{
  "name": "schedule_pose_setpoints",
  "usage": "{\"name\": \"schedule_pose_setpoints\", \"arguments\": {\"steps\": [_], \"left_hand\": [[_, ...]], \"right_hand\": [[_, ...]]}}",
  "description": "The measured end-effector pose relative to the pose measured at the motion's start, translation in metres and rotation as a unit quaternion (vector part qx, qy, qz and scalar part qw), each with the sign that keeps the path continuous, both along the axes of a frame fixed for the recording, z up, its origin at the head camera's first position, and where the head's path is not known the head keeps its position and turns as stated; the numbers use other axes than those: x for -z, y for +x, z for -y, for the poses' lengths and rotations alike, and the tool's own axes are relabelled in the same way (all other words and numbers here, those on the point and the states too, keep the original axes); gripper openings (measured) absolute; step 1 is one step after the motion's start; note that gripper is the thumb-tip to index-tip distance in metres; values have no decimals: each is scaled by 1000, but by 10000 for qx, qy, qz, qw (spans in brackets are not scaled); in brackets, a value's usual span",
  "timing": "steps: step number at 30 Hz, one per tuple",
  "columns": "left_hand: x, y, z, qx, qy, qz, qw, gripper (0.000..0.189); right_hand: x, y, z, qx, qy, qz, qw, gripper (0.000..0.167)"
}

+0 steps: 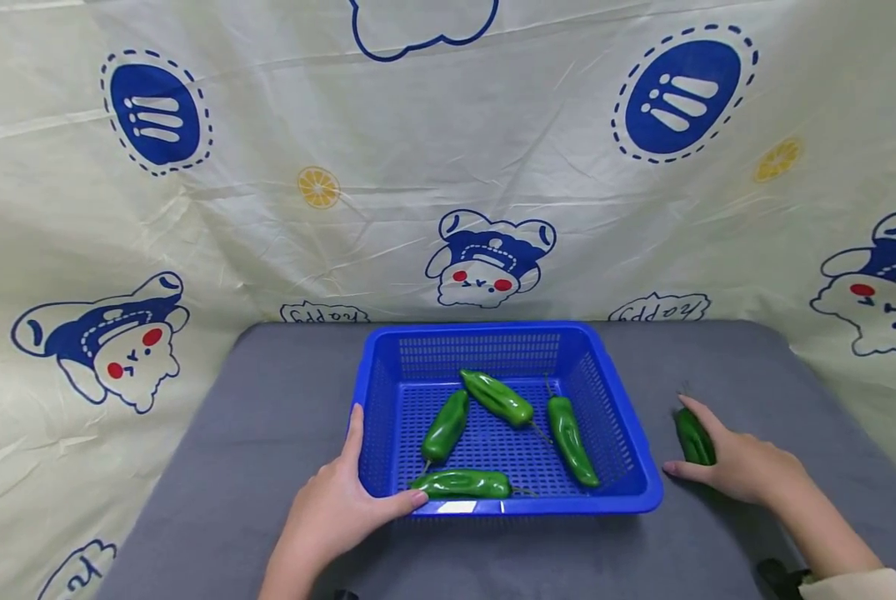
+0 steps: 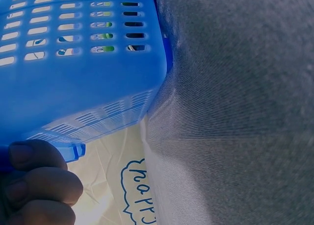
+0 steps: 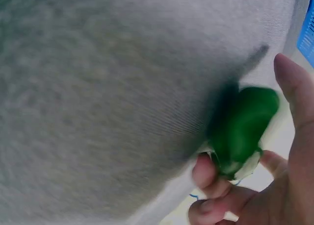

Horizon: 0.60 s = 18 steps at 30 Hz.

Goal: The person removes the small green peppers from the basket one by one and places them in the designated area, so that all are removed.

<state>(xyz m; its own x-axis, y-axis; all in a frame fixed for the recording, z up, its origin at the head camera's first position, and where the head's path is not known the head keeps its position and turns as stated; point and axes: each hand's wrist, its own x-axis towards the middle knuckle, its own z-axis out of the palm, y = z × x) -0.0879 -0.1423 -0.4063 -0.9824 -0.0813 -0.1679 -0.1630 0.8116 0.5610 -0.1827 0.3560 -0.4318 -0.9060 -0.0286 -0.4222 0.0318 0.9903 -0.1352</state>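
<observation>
A blue plastic basket [image 1: 623, 392] stands mid-table with several green peppers [image 1: 448, 429] in it. My left hand [image 1: 335, 500] grips its front left corner, thumb over the front rim; curled fingers [image 2: 46, 183] show by the rim in the left wrist view. Right of the basket, another green pepper [image 1: 693, 437] lies on the cloth. My right hand [image 1: 751, 462] is around that pepper, thumb and fingers spread apart. In the right wrist view the thumb [image 3: 294, 87] stands off the pepper [image 3: 245, 127], while fingertips [image 3: 203, 171] are at its stem end.
A grey cloth [image 1: 290, 392] covers the table. Behind it hangs a pale printed curtain [image 1: 387, 250] with cartoon figures. A dark object [image 1: 781, 577] is by the right wrist, near the pale sleeve [image 1: 860, 586].
</observation>
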Motion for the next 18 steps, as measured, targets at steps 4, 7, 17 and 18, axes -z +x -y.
{"name": "schedule_pose_setpoints", "arguments": {"steps": [4, 7, 17, 18], "left_hand": [[-1, 0, -1, 10, -1, -58, 10000, 138], [-2, 0, 1, 19, 1, -107, 9999, 138], [0, 1, 0, -1, -25, -18, 10000, 139], [0, 1, -1, 2, -16, -28, 10000, 139]], "right_hand": [[-10, 2, 0, 77, 341, -53, 9994, 130], [-19, 2, 3, 89, 537, -263, 9982, 131], [-60, -8, 38, -156, -192, -1406, 9898, 124], [-66, -9, 45, -167, -342, -1536, 9874, 122]]}}
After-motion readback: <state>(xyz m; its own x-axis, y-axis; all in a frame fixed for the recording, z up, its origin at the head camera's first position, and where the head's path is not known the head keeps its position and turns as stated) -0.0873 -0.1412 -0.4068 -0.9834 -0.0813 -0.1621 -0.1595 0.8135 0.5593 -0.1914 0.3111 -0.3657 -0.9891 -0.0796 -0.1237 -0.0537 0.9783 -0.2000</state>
